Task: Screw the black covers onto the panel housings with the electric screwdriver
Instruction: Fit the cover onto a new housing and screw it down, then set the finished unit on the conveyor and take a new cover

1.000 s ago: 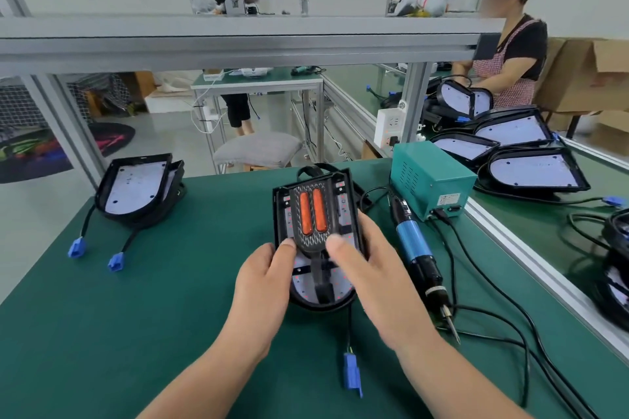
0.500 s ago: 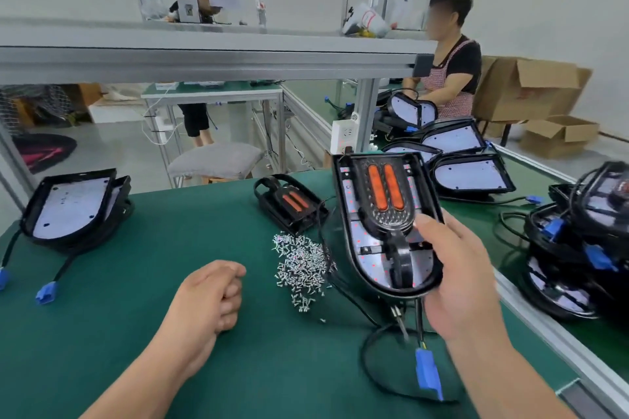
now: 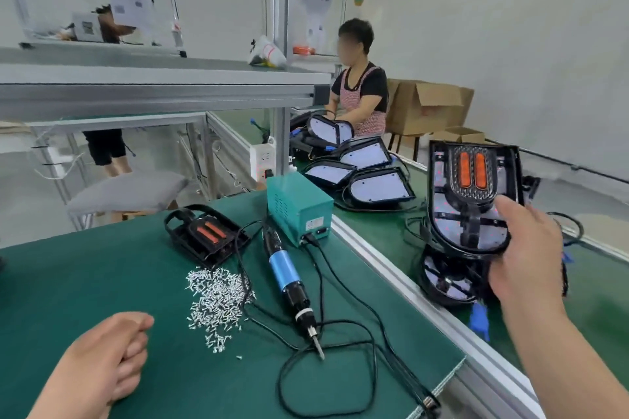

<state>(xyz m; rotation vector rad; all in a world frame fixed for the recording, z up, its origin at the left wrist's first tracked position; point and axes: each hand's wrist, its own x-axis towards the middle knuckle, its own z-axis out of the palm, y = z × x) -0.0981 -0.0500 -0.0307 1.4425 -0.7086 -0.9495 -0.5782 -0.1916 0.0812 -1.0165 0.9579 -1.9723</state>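
My right hand (image 3: pixel 526 253) grips a panel housing (image 3: pixel 471 201) with its black cover and two orange strips, held upright in the air over the right-hand bench. Below it lies a pile of finished housings (image 3: pixel 446 279). My left hand (image 3: pixel 109 357) rests on the green mat with fingers loosely curled, holding nothing. The electric screwdriver (image 3: pixel 287 277), blue-bodied, lies on the mat with its bit toward me. A heap of small silver screws (image 3: pixel 218 299) is left of it. A stack of black covers (image 3: pixel 207 238) sits behind the screws.
A teal power box (image 3: pixel 299 207) stands behind the screwdriver, with black cables (image 3: pixel 343 326) looping over the mat. An aluminium rail (image 3: pixel 408 286) divides the two benches. More housings (image 3: pixel 374 184) lie farther back, where another person (image 3: pixel 360 85) works. Cardboard boxes (image 3: pixel 429 105) stand behind.
My right hand lifted the housing off the mat and carried it right, over the neighbouring bench. My left hand let go and settled on the mat. The view swung right.
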